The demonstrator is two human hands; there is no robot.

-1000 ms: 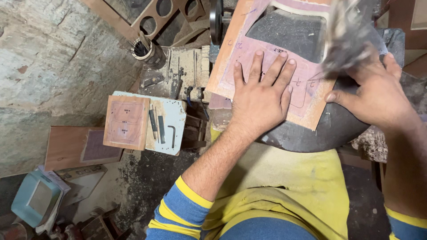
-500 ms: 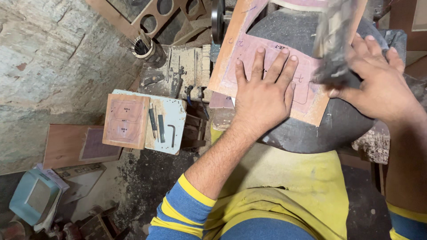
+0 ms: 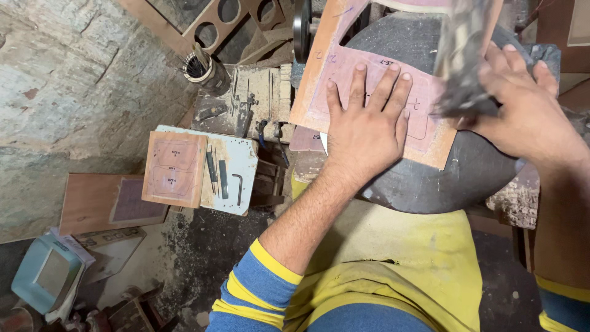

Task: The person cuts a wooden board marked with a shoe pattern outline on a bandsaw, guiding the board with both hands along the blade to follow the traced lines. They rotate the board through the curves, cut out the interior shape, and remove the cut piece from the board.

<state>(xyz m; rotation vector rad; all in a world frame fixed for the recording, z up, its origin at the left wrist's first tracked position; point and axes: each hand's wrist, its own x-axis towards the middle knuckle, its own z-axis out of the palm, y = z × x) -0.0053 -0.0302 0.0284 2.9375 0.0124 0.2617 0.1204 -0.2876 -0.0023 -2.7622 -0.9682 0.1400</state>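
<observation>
My left hand (image 3: 365, 120) lies flat, fingers spread, on a tan sheet (image 3: 319, 92) marked with a pinkish outlined shape. The sheet rests on a round dark stone block (image 3: 467, 172) in front of my yellow apron. My right hand (image 3: 528, 110) grips a blurred grey tool (image 3: 464, 67) whose head is down on the sheet's right part, just right of my left fingers. Motion blur hides the tool's exact form.
A small pale-blue board (image 3: 236, 169) with metal tools and a hex key sits left, a brown marked sheet (image 3: 173, 167) on it. A tin of rods (image 3: 203, 67) stands behind. Wooden frames with round holes (image 3: 215, 18), stone wall left, blue box (image 3: 43, 273) bottom left.
The blurred tool in my right hand has moved between raised and lowered positions over the sheet and shifted slightly left. My left hand stays pressed flat on the sheet.
</observation>
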